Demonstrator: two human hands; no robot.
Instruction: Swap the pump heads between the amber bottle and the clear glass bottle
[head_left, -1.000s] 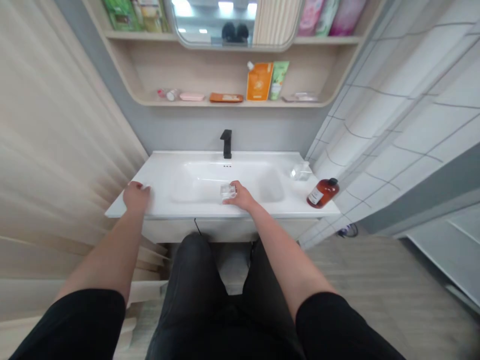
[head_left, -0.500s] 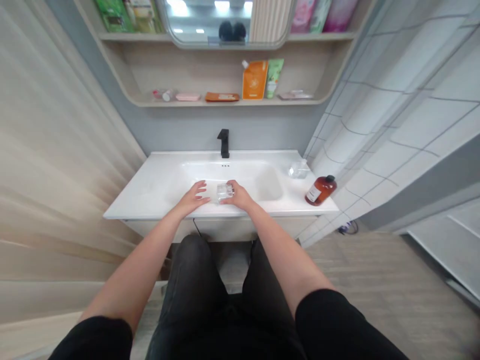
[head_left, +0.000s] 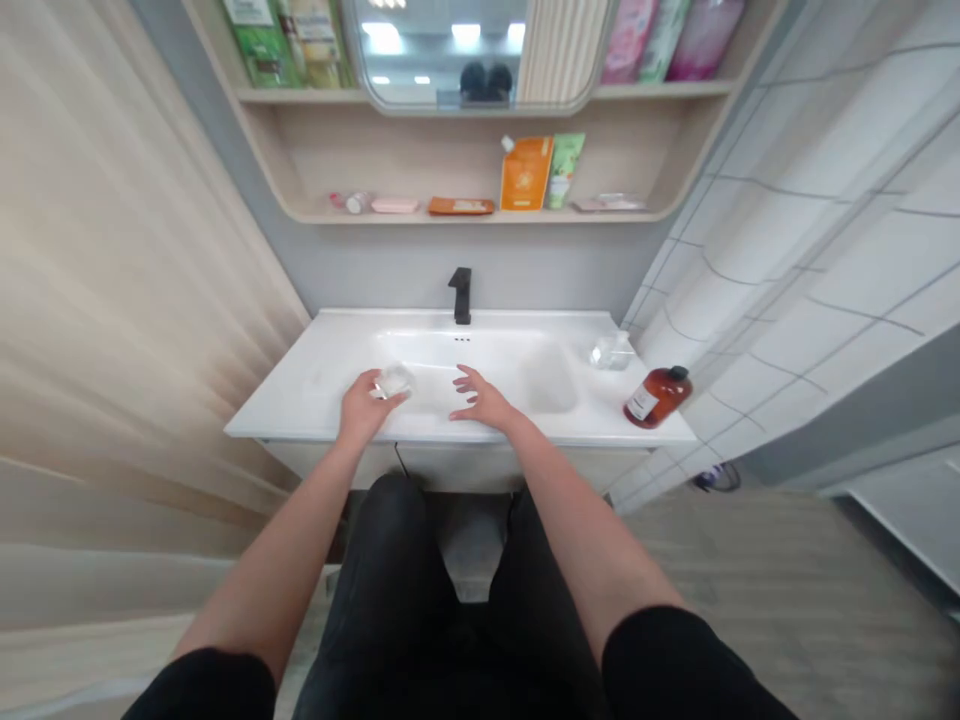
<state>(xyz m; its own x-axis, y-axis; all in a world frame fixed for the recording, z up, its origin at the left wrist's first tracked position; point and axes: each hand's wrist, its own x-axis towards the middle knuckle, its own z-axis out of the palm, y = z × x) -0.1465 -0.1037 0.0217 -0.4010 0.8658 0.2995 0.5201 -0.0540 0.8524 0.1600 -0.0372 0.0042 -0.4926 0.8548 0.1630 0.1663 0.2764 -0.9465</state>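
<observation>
Here's the left hand (head_left: 365,408), fingers curled around a clear, faceted cube (head_left: 395,381), holding it above the near left of the glossy white basin (head_left: 315,385). The right hand (head_left: 484,398) is empty, fingers spread wide, low over the basin's near edge. A matte black faucet (head_left: 462,295) rises at the far side; on the right counter sit a clear plastic box (head_left: 613,352) and an amber bottle (head_left: 658,397), beside a grid-tiled wall (head_left: 795,260), under a curved wooden shelf (head_left: 480,216).
</observation>
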